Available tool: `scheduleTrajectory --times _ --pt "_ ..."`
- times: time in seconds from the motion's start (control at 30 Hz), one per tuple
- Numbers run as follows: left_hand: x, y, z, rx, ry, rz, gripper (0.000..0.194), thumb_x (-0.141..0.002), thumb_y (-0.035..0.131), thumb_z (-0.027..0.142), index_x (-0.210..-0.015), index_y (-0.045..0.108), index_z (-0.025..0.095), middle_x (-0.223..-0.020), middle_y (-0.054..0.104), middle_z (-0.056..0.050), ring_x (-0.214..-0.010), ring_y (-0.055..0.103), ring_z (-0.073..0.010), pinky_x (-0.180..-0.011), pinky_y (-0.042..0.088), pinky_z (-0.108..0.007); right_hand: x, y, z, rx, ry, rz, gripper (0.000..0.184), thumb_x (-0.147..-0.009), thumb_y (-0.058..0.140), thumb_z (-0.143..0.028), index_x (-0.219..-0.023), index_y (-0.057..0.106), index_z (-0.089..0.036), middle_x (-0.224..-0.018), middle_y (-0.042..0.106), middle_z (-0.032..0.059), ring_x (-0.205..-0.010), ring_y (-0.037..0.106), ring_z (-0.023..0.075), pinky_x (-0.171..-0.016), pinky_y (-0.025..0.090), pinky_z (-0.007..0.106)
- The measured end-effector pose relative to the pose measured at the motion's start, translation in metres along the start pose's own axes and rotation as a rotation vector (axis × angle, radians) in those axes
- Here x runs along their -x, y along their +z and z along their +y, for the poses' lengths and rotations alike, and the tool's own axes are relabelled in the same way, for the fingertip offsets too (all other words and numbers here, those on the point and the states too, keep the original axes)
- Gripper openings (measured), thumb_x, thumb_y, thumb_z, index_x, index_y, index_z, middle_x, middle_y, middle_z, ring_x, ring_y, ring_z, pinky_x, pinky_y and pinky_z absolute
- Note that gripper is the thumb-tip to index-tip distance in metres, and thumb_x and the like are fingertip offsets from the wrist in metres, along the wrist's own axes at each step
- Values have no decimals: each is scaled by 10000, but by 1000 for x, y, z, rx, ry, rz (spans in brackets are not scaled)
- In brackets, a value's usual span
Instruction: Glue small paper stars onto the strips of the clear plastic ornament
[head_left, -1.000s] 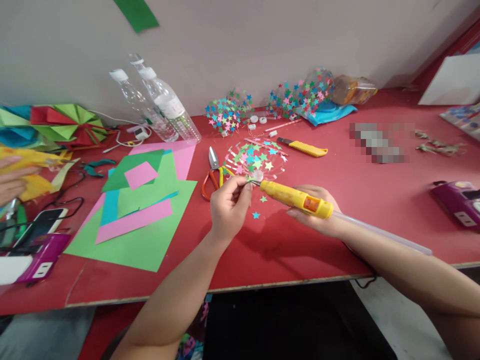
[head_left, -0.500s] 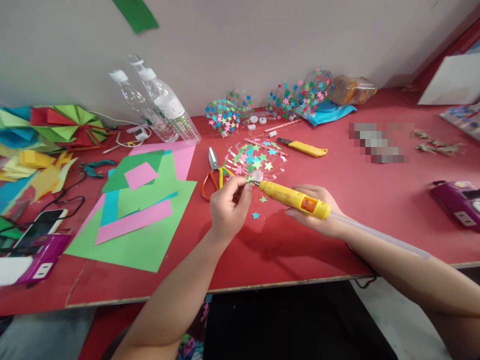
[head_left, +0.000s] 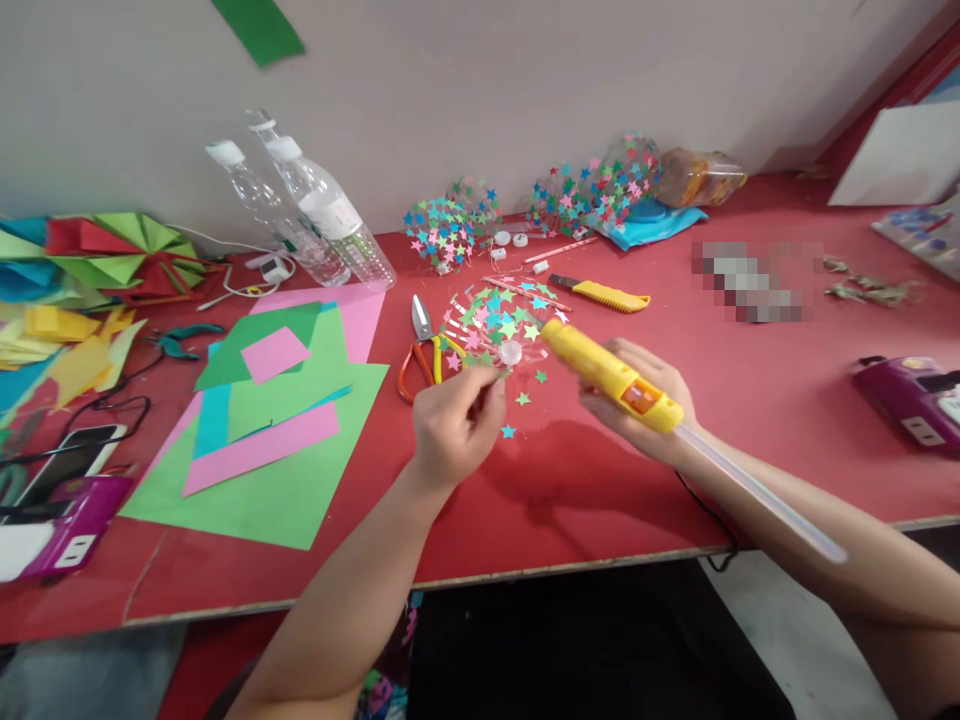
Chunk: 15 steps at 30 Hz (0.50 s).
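Note:
My left hand is closed, thumb and forefinger pinching a small green star that is mostly hidden by the fingers. My right hand is wrapped around a yellow hot glue gun; a long clear glue stick sticks out of its back. The nozzle points up and left, apart from the left fingertips. Just beyond the left hand lie a pale round disc and a pile of coloured stars. A blue star lies loose between my hands.
Scissor-like pliers with red and yellow handles lie left of the pile. Behind it are a yellow box cutter and star-covered clear balls. Coloured paper, bottles and a purple power strip occupy the left.
My right hand has drawn the glue gun's nozzle up and right, away from the left fingertips. My left hand keeps its pinch and has shifted slightly.

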<state>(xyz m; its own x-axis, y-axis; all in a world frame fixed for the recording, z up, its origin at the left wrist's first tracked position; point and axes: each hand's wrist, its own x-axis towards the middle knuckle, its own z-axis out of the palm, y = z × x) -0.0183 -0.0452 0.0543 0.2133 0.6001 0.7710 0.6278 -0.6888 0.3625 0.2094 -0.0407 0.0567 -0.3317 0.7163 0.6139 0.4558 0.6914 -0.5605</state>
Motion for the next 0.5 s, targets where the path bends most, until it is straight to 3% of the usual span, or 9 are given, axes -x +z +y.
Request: scheduleTrajectory --times 0.07,0.13,0.27,0.4,0.5 --pt "1 1 0 139 -156 4 72 -901 552 175 -855 606 187 -559 532 56 -449 477 -67 -497 389 -192 -3 -5 7 99 81 101 131 -864 607 -339 -867 556 -218 -874 628 39 -787 606 169 -689 474 309" --pt "2 3 0 301 -308 -24 94 -921 539 209 -844 591 190 -554 520 59 -438 477 -62 -471 386 -186 -7 -11 18 233 161 115 134 -839 613 -329 -851 535 -220 -848 608 43 -772 588 186 -665 462 319" --pt "1 6 4 570 -490 -140 132 -930 534 253 -822 574 189 -525 517 61 -392 447 -53 -409 366 -174 -14 -23 47 441 296 -154 230 -715 640 -221 -922 546 -182 -988 597 101 -829 583 219 -675 457 328" --pt "-1 7 8 714 -591 -261 147 -922 525 250 -801 573 181 -521 530 51 -377 439 -48 -389 353 -172 -14 -24 61 593 426 -504 156 -723 594 -180 -876 581 -155 -938 591 91 -757 571 190 -648 441 305" --pt "-1 6 8 795 -648 -328 153 -923 511 258 -806 569 179 -524 540 45 -380 440 -50 -394 352 -176 -12 -23 62 650 434 -601 186 -725 614 -182 -905 610 -135 -937 597 98 -741 573 184 -649 435 300"
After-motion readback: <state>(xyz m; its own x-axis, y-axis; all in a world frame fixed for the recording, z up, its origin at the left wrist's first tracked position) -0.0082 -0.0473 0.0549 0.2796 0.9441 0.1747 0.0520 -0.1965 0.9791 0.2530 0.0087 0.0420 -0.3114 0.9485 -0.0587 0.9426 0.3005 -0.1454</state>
